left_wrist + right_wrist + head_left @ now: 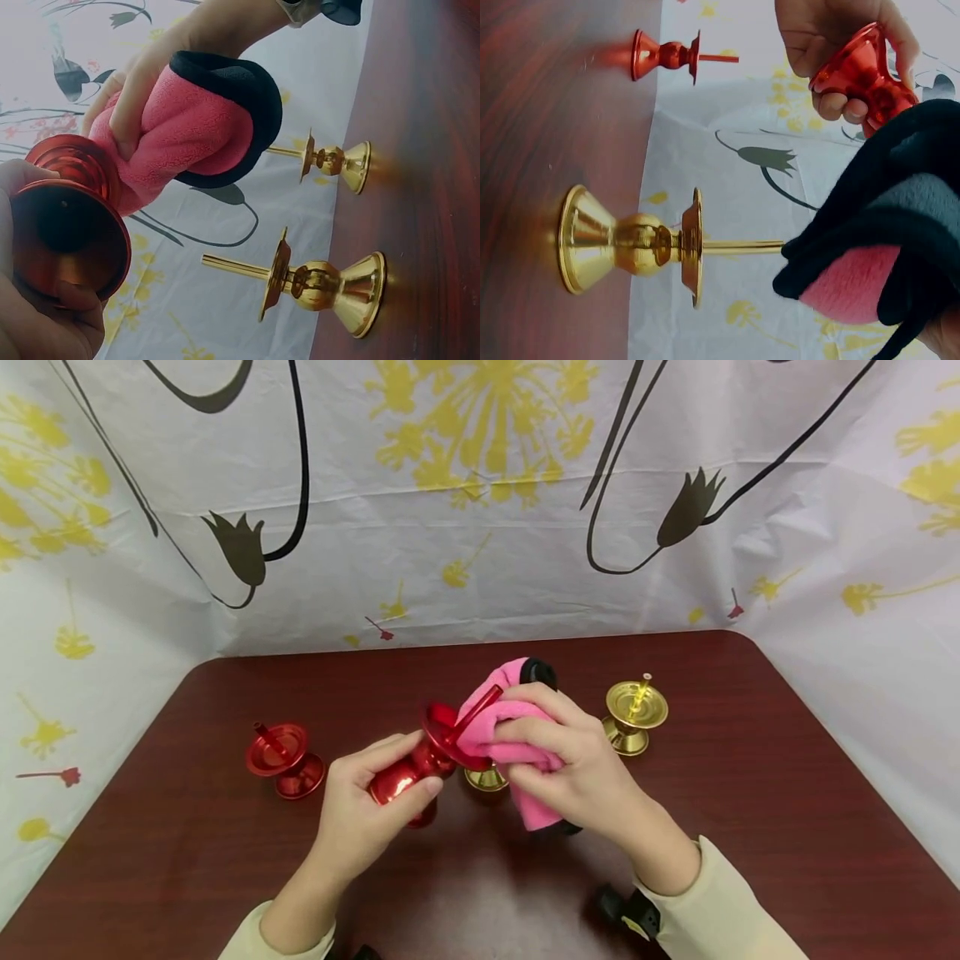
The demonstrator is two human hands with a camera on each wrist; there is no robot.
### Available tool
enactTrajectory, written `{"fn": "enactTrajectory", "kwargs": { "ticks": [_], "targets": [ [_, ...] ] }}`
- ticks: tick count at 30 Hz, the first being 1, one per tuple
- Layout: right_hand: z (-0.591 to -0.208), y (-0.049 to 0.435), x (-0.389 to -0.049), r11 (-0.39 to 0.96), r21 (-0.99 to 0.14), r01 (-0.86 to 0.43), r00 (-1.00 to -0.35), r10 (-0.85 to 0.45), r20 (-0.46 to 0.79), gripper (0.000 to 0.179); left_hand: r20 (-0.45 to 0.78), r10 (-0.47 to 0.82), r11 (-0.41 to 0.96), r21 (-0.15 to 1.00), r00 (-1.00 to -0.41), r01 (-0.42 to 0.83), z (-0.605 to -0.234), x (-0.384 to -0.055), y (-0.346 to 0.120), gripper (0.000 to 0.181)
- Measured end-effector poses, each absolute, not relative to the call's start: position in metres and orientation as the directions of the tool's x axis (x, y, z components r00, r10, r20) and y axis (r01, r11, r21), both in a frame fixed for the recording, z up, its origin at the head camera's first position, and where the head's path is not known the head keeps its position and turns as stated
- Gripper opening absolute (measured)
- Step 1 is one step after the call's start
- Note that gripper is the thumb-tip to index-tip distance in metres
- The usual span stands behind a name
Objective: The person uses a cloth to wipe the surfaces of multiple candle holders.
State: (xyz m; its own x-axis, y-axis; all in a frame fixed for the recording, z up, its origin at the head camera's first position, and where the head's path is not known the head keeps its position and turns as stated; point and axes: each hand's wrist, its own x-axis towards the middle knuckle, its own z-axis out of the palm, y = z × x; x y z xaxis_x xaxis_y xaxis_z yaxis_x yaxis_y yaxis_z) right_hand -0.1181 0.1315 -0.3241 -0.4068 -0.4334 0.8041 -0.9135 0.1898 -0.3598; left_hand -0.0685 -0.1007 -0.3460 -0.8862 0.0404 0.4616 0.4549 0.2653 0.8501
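My left hand [363, 814] grips a shiny red metal candle holder [393, 781] around its flared base. It is tilted toward the right and held above the table, and its hollow underside faces the left wrist view. Bunched in my right hand [581, 760] is a pink cloth [536, 808] with black edging, its fingers pinching the folds. The cloth presses against the red holder's dish, beside the thin stem sticking out of it. Below and behind the hands stands a gold candle holder [589, 240], mostly hidden in the head view but plain in the right wrist view.
A second red candle holder [298, 777] stands upright on the left of the dark wooden table [787, 827]. Another gold candle holder [626, 739] is upright to the right of my right hand. White patterned sheeting [480, 585] rises behind the table.
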Motion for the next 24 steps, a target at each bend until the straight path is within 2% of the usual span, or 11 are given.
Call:
{"fn": "enactTrajectory", "kwargs": {
  "ticks": [4,7,10,15,19,22,24],
  "targets": [
    [-0.32,0.13,-0.116,0.227,-0.246,-0.942,-0.326,-0.457,0.828,0.021,0.473,0.047,0.3,0.833,-0.88,0.464,-0.346,-0.068,-0.1,0.038],
    [-0.317,0.129,-0.113,0.206,-0.236,-0.95,-0.307,-0.465,0.83,0.02,0.507,0.052,0.37,0.791,-0.861,0.488,-0.346,-0.069,-0.099,0.039],
    [-0.315,0.128,-0.108,0.192,-0.303,-0.933,-0.359,-0.461,0.812,0.023,0.568,0.076,0.443,0.717,-0.819,0.538,-0.346,-0.071,-0.098,0.04],
    [-0.314,0.126,-0.099,0.192,-0.487,-0.852,-0.519,-0.432,0.738,0.031,0.692,0.13,0.569,0.534,-0.71,0.625,-0.347,-0.072,-0.097,0.043],
    [-0.311,0.125,-0.092,0.185,-0.599,-0.779,-0.617,-0.398,0.679,0.036,0.76,0.183,0.631,0.396,-0.624,0.667,-0.345,-0.071,-0.095,0.043],
    [-0.31,0.124,-0.089,0.177,-0.646,-0.742,-0.653,-0.403,0.64,0.037,0.791,0.179,0.616,0.374,-0.585,0.694,-0.342,-0.07,-0.096,0.042],
    [-0.309,0.124,-0.088,0.183,-0.648,-0.74,-0.653,-0.426,0.626,0.037,0.799,0.156,0.591,0.396,-0.581,0.703,-0.34,-0.069,-0.098,0.042]
  ]
}}
